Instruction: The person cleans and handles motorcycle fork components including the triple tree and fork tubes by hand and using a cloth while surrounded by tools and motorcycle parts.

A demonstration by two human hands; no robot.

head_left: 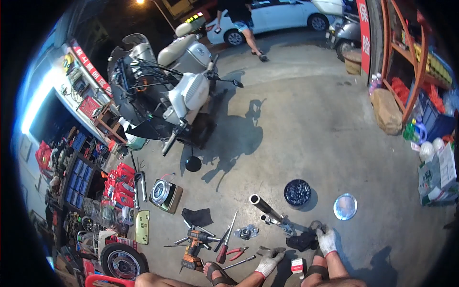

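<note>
My left hand (270, 262), in a white glove with greyed fingertips, is low over the floor, its thumb and fingers apart with nothing clearly in them. My right hand (326, 240), also gloved, is closed at the fingertips on a small dark ring (315, 224). Beside it lies a crumpled black cloth (301, 242). Just beyond the cloth, a metal fork tube (264, 206) slants up to the left. A small red-and-white box (297, 266) sits between my feet. Farther off stand a round tub of dark, glossy stuff (297, 193) and a round shiny lid (345, 206).
Left of my hands lie a cordless drill (192, 246), red-handled pliers (236, 253), a screwdriver (222, 253) and a bagged part (246, 232). A wheel (123, 260) lies at lower left. A partly stripped scooter (186, 95) stands ahead; a person (236, 19) walks near a white car (277, 18).
</note>
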